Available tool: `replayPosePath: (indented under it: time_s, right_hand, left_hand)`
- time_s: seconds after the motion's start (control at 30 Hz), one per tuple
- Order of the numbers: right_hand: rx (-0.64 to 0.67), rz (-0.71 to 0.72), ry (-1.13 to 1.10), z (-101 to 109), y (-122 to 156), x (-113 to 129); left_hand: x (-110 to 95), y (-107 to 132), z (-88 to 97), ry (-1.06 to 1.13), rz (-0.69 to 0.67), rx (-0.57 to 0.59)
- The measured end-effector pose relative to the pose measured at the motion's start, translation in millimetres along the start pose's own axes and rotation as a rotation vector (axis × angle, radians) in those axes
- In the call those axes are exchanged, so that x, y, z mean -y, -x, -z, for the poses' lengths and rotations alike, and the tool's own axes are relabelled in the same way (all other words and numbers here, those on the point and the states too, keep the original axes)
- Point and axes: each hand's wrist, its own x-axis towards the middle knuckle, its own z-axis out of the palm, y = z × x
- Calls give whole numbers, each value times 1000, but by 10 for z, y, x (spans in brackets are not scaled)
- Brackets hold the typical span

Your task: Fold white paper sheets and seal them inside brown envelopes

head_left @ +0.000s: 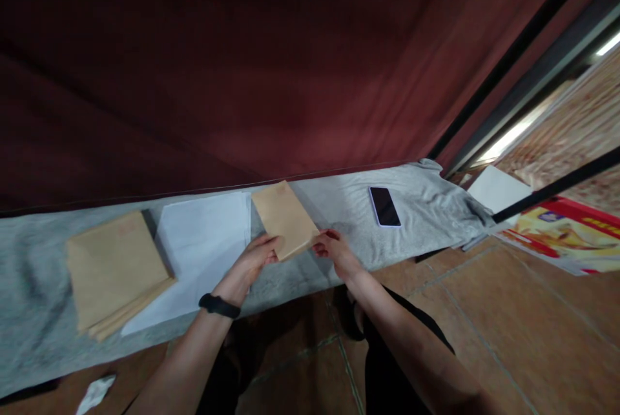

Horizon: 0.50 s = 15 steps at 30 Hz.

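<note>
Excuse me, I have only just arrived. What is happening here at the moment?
A person is holding a brown envelope above a bench covered with grey cloth. The left grip is at its near left corner, and the right grip is at its near right corner. To the left lie white sheets, partly overlapped by a pile of similar envelopes. To the right, a phone lies with its screen dark.

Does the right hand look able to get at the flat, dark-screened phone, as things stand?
Probably yes: only grey fabric cloth shows between the right hand and the dark-screened rectangular phone, though the hand may first need to leave the corner of the brown paper envelope.
</note>
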Motion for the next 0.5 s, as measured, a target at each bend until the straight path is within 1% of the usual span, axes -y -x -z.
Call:
replayPosePath:
  time_s: [0.17,0.23,0.27,0.33,0.43,0.5]
  right_hand:
    - [-26,49,80,134,-58,-80]
    - [-22,116,195,161,-73,-137]
    - [-16,187,293,169,-76,-166]
    - [19,389,526,171,-71,-217]
    - [127,697,817,137,-37,-274]
    - [192,849,989,96,-10,-306]
  left_hand:
    - [12,61,67,-163,-37,12]
    - [2,85,74,-261,-58,6]
    - [-8,93,74,-319,-61,-6]
    - [-33,101,66,-435,-46,-44]
    - [-66,97,53,-549,-25,-88]
    - [-77,85,62,-594,-22,-86]
